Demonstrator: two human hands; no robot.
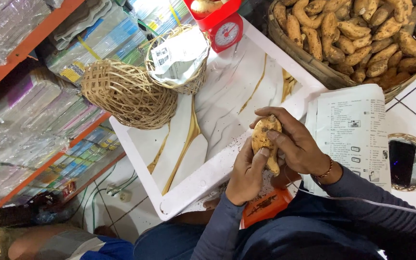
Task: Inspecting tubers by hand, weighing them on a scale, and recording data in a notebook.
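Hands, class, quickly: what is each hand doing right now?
Left hand: closed around the lower part of the sweet potato.
Right hand: closed over the same sweet potato's top.

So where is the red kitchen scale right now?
The red kitchen scale stands at the top centre of the head view, on the white marbled table's far edge, beside the paper-lined wicker basket.

Both hands at frame centre hold one knobbly tan tuber (265, 139) above white desk (227, 91): left hand (247, 174) grips from below, right hand (294, 144) wraps its top. Big basket of tubers (362, 29) at 1 o'clock. Red scale (220, 24) at 12. Two small woven baskets (128, 94) at 10. Printed sheets (352, 130) at 3.
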